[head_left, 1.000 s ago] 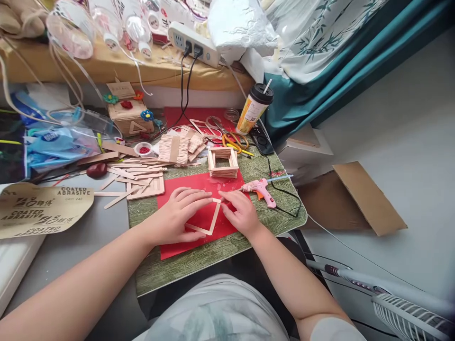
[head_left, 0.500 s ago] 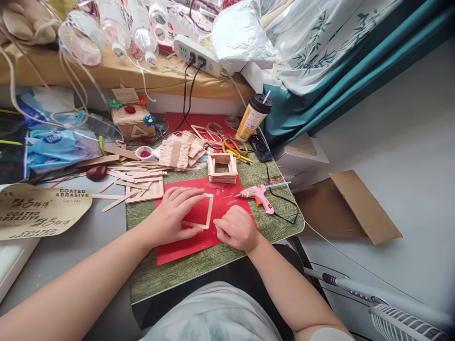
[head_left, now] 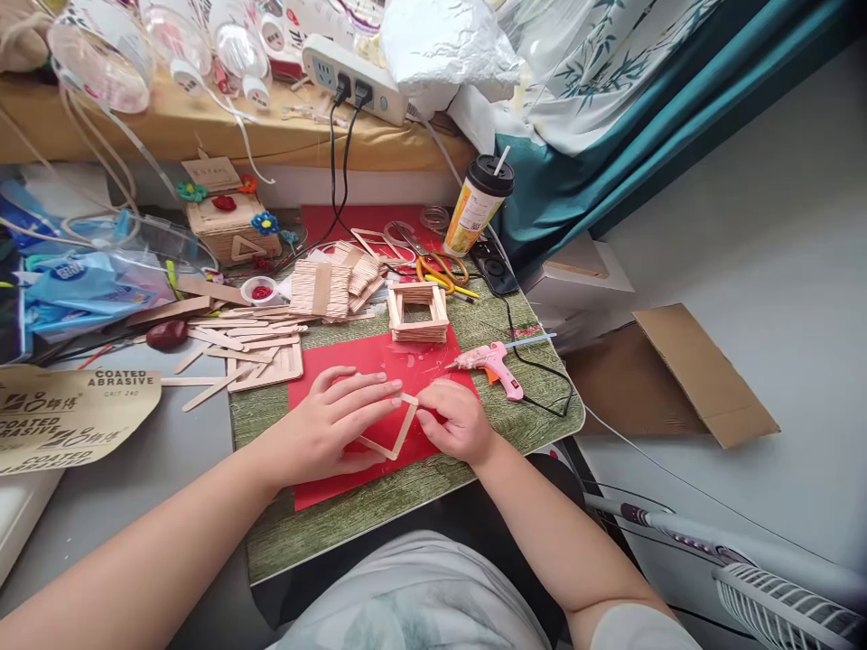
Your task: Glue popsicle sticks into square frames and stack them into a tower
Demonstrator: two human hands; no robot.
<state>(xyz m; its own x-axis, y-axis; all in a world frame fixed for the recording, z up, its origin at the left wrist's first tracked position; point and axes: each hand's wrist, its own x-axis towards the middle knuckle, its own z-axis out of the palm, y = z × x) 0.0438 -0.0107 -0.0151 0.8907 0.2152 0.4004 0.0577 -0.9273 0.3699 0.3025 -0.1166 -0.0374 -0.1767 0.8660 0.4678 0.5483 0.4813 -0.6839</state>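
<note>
Through the head camera I take this for a room in a home, one corner given to handicraft. A teal curtain (head_left: 643, 153) hangs far right, plastic bottles (head_left: 235, 41) crowd a cloth-covered ledge (head_left: 291, 144), and a lidded drink cup (head_left: 476, 212) shares the tabletop (head_left: 271, 537) with craft sticks (head_left: 318, 289), a pink glue gun (head_left: 493, 364) and a small stick frame (head_left: 405, 429).

The left hand (head_left: 339, 418) hides part of the stick frame (head_left: 405, 424) while the view's edge crops the abrasive sheet (head_left: 74, 417).
</note>
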